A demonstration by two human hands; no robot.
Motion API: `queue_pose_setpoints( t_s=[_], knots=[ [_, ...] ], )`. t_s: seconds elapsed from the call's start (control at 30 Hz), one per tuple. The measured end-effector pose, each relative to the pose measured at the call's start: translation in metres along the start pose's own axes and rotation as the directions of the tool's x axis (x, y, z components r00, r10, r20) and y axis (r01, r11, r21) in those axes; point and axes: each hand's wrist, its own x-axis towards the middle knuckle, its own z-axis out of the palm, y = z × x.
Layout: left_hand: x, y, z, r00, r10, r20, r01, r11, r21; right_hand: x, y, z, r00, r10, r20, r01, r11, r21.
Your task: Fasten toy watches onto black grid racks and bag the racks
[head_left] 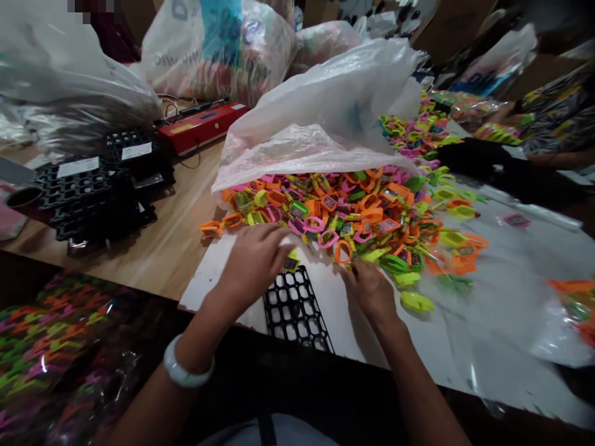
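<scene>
Hand Positions at the Pile

The left hand [255, 263] is partly curled, a yellow piece [291, 262] at its fingertips, above the black grid tray [296, 308]. The right hand [373, 290] is bent beside an orange loop [343, 253] at the edge of the colored pile [325, 207]. Neither hold is confirmable.

Comes to one pile of toy watches [385, 226], too jumbled to number. Left of the pile, makes two labelled stacks of black trays [77, 186], one label [78, 167] apiece, plus one red device [202, 129]. Above the pile, makes one open plastic bag [320, 93]. Nearer than the pile, makes one grid tray [295, 308], two hands (left hand [255, 257], right hand [372, 291]) and one bracelet [183, 368].
</scene>
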Motion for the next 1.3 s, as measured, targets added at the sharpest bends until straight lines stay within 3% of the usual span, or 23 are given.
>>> queue_pose_setpoints(
  t_s=[0.07,0.13,0.2,0.27,0.33,0.43,0.53,0.63,0.73,0.8,0.87,0.97,1.07,1.2,1.3],
  knots=[
    [0.018,0.010,0.010,0.973,0.018,0.229,-0.038,0.996,0.083,0.001,-0.003,-0.001,0.997,0.072,0.006,-0.071,0.968,0.240],
    [0.026,0.014,0.022,0.930,-0.033,0.367,-0.030,0.986,0.163,0.001,-0.015,-0.001,0.984,0.121,0.128,-0.170,0.833,0.526],
    [0.027,0.014,0.030,0.917,-0.080,0.391,-0.014,0.973,0.232,0.002,-0.035,0.004,0.959,0.048,0.281,-0.248,0.626,0.739],
    [0.025,0.012,0.033,0.927,-0.076,0.367,-0.022,0.967,0.255,0.005,-0.056,0.015,0.942,-0.078,0.327,-0.255,0.466,0.847],
    [0.023,0.011,0.032,0.932,-0.048,0.358,-0.041,0.971,0.237,0.009,-0.070,0.029,0.943,-0.131,0.307,-0.227,0.421,0.878],
    [0.018,0.009,0.031,0.942,-0.011,0.335,-0.061,0.977,0.202,0.013,-0.075,0.048,0.950,-0.130,0.283,-0.176,0.524,0.833],
    [0.012,0.007,0.034,0.961,0.034,0.274,-0.095,0.972,0.214,0.010,-0.073,0.059,0.972,-0.184,0.145,0.006,0.638,0.770],
    [0.007,0.005,0.040,0.978,0.087,0.190,-0.134,0.959,0.248,0.004,-0.077,0.061,0.958,-0.286,-0.010,0.214,0.692,0.689],
    [0.005,0.002,0.044,0.979,0.147,0.140,-0.179,0.949,0.259,0.004,-0.079,0.056,0.938,-0.346,-0.009,0.266,0.705,0.658],
    [0.005,0.001,0.045,0.977,0.175,0.120,-0.201,0.945,0.256,0.007,-0.074,0.049,0.932,-0.362,0.024,0.251,0.691,0.678],
    [0.004,0.001,0.045,0.976,0.194,0.099,-0.214,0.942,0.259,0.011,-0.063,0.042,0.966,-0.259,-0.012,0.200,0.714,0.670],
    [0.000,0.003,0.046,0.974,0.217,0.070,-0.228,0.933,0.279,0.018,-0.042,0.034,0.986,0.010,-0.164,0.077,0.856,0.511],
    [-0.004,0.005,0.047,0.976,0.208,0.067,-0.218,0.928,0.303,0.024,-0.023,0.026,0.984,0.063,-0.164,-0.008,0.949,0.315],
    [-0.004,0.006,0.042,0.974,0.171,0.150,-0.211,0.928,0.308,0.033,-0.008,0.010,0.976,0.139,-0.170,-0.130,0.989,0.065],
    [0.001,0.010,0.031,0.965,0.108,0.241,-0.181,0.935,0.306,0.042,-0.003,0.001,0.978,0.186,-0.098,-0.194,0.978,-0.073]
  ],
)
